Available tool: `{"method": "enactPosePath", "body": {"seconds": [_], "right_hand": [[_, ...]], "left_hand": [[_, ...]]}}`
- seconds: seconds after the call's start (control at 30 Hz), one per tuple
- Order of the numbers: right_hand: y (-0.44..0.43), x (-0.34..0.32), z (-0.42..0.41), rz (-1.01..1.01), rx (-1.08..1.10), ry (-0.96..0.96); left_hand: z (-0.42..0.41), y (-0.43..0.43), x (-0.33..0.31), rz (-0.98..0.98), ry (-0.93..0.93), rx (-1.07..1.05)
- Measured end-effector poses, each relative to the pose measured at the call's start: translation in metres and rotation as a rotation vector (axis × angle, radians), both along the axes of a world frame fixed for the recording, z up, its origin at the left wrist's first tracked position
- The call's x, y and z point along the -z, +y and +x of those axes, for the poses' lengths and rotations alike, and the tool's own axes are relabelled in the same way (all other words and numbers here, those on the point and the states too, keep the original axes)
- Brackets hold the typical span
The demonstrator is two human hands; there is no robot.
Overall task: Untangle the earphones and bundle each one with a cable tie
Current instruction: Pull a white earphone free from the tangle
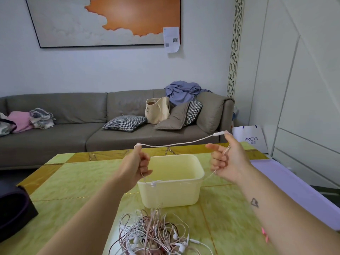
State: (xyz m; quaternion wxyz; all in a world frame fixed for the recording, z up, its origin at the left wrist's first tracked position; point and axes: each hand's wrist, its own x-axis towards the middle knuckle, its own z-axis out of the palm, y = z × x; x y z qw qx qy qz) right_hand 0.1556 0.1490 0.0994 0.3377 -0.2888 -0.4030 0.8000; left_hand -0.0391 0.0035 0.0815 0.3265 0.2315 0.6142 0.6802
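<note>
A pale pink earphone cable [181, 143] stretches in the air between both hands, above the table. My left hand [139, 162] grips one end in a fist, the cable looping over the thumb. My right hand [223, 161] pinches the other end near its white inline remote [219, 133]; thin strands trail down from both hands toward the bin. A tangled heap of white, pink and dark earphones [156, 234] lies on the table near me. Pink cable ties [265, 234] lie by my right forearm.
A cream plastic bin [174, 192] stands on the yellow-green table [73, 184], under my hands. A dark box [12, 210] sits at the left edge. A lilac mat [287, 183] lies at the right, a grey sofa [73, 129] with bags and cushions behind.
</note>
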Motion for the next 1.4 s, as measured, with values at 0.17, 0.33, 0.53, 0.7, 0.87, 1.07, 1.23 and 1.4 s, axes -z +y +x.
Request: {"method": "enactPosePath", "body": {"seconds": [0.17,0.33,0.53,0.7,0.87,1.07,1.23,1.4], "right_hand": [[-0.009,-0.002,-0.014,0.616,-0.074,-0.352],[-0.027,0.008,-0.019,0.929,-0.387,-0.621],[-0.041,0.027,-0.018,1.077,-0.725,-0.91],[-0.032,0.026,-0.009,1.074,-0.642,-0.847],[-0.018,0.017,-0.004,0.817,-0.247,-0.481],[-0.012,0.008,-0.005,0.633,0.159,-0.238],[-0.018,-0.004,-0.005,0.427,0.102,0.008],[-0.011,-0.011,0.001,0.482,0.187,-0.113]], "left_hand": [[0.018,0.011,-0.004,0.024,-0.029,0.067],[0.038,0.021,-0.02,0.22,-0.325,0.098],[0.045,0.024,-0.032,0.369,-0.501,0.065],[0.033,0.019,-0.031,0.388,-0.514,-0.025],[0.021,0.013,-0.015,0.173,-0.227,-0.105],[0.027,0.007,0.001,-0.075,0.173,0.013],[0.036,0.003,0.006,-0.429,0.546,0.278],[0.037,0.002,0.016,-0.578,0.626,0.381]]}}
